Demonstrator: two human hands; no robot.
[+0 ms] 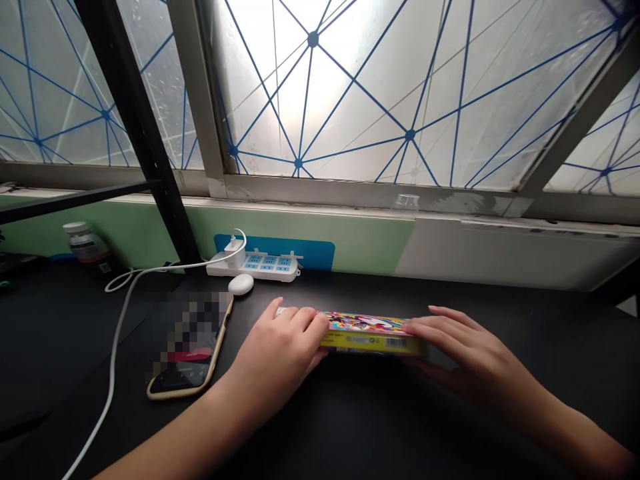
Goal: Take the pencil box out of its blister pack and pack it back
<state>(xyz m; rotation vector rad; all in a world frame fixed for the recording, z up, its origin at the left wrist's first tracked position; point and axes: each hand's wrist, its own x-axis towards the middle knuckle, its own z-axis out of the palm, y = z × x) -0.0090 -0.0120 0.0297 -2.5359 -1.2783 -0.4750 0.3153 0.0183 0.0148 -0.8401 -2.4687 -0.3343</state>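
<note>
A flat, colourful box [367,325] with a bright patterned top and a yellow side bearing a barcode is between my hands, just over or on the black desk. My left hand [293,337] grips its left end, with fingers over the top and the thumb side near the front edge. At the other end, my right hand [457,343] holds the right side, fingertips on the top and thumb low at the front. Both ends of the box are partly hidden by my fingers. Whether its underside touches the desk, I cannot tell.
Left of my hands lies a phone [187,363] in a tan case. Behind it are a small white rounded case [241,285] and a white power strip [270,267] with a charger plugged in. A white cable [116,347] runs down the left. A bottle [89,247] stands farther left.
</note>
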